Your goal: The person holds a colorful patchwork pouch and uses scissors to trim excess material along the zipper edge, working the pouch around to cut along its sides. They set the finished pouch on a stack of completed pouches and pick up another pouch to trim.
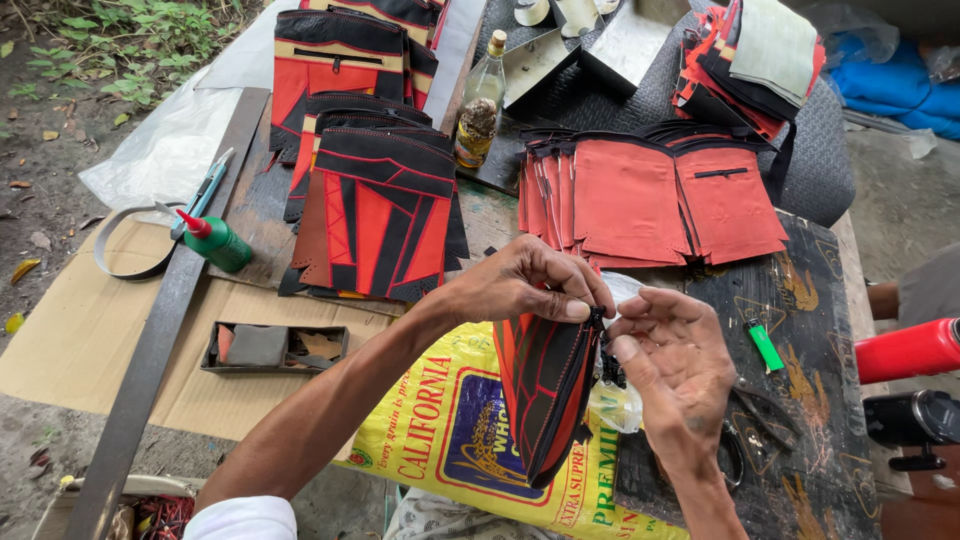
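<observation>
Red-and-black striped pouch (545, 385), green glue bottle (218, 243), yellow sack (450, 420)

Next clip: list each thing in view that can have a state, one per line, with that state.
left hand: pinching the pouch's top edge
right hand: fingers at the pouch's zip end
red-and-black pouch: held upright, unfinished
glue bottle: capped, lying on its side
glass bottle: upright, stoppered
small tray: open, holding scraps
green lighter: lying flat
pliers: lying on the table

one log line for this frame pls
left hand: pinching pouch top edge | right hand: at zipper end, touching | pouch: upright, red-black | lighter: on table beside
</observation>
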`<state>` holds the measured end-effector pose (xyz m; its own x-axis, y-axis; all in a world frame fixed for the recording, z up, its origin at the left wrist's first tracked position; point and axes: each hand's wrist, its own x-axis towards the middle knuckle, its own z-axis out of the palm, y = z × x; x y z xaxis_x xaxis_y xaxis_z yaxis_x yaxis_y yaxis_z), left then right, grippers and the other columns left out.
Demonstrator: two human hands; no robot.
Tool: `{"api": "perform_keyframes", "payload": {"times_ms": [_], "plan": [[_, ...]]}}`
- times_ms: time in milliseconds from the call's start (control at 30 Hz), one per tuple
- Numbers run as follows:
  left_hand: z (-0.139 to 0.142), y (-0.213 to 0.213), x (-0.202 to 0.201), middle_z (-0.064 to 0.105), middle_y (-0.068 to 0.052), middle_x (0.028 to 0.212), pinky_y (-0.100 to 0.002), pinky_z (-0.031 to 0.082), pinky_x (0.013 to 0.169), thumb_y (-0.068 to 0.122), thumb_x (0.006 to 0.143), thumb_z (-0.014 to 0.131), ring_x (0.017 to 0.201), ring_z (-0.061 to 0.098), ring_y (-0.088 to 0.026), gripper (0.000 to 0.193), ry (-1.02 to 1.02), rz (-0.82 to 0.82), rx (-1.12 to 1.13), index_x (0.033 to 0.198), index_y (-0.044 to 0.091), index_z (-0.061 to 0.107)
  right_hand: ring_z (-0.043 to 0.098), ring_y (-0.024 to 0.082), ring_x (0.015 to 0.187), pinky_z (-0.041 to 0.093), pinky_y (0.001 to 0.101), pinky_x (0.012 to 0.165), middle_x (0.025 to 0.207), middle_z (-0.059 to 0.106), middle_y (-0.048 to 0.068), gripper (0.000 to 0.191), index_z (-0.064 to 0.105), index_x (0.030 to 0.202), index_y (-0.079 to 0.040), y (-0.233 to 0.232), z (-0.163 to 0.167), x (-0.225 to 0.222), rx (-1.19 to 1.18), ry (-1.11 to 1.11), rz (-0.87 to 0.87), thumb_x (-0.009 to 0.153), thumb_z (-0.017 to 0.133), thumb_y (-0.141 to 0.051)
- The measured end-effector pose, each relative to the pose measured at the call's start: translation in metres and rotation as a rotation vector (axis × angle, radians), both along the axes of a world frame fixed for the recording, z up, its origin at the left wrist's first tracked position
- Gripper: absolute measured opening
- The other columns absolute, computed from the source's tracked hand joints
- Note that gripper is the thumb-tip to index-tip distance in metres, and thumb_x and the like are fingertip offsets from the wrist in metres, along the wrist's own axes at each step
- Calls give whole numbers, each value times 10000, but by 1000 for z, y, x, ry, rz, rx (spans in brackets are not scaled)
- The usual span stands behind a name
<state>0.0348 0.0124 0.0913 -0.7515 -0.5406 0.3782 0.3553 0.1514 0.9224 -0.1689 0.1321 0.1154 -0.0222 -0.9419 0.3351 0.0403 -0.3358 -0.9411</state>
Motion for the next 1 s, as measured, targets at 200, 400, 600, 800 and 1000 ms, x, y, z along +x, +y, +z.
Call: {"api": "perform_keyframes", "payload": {"times_ms": [200, 400, 600, 800, 1000], "plan": [[2, 2, 0, 750, -92, 1079, -325, 536, 940, 149, 949, 763, 1048, 671, -156, 157, 10, -14, -1, 974, -6, 776, 640, 156, 988, 570, 288, 885, 1095, 604, 123, 632, 448, 1402, 17, 0, 2, 2, 33, 98, 43, 843, 729, 111], [4, 3, 1, 741, -86, 1088, -316, 538, 915, 157, 927, 772, 1035, 668, -150, 164, -18, 6, -7, 962, -3, 782, 660, 148, 935, 576, 271, 837, 1009, 657, 138, 594, 457, 1368, 36, -1, -2, -5, 148, 31, 53, 844, 724, 117], [2, 2, -1, 747, -85, 1060, -301, 537, 900, 137, 928, 783, 1005, 668, -140, 142, 24, -48, 48, 963, -1, 784, 654, 113, 949, 549, 229, 839, 1070, 665, 84, 230, 680, 1116, 65, 2, 6, -5, 45, 179, -64, 890, 716, 93], [-1, 1, -3, 737, -77, 1030, -276, 529, 838, 131, 909, 793, 952, 657, -123, 141, -1, -16, 59, 950, -4, 791, 638, 99, 890, 534, 232, 769, 1000, 685, 56, 138, 731, 1033, 20, 0, 31, -4, -71, 471, -64, 895, 730, 27], [-2, -1, -7, 731, -69, 1027, -265, 511, 812, 88, 895, 780, 943, 647, -118, 114, 6, 33, 99, 938, -16, 791, 627, 169, 907, 518, 310, 787, 955, 689, 53, 128, 760, 964, -56, 4, 42, -1, -301, 871, -187, 838, 783, -48]]}}
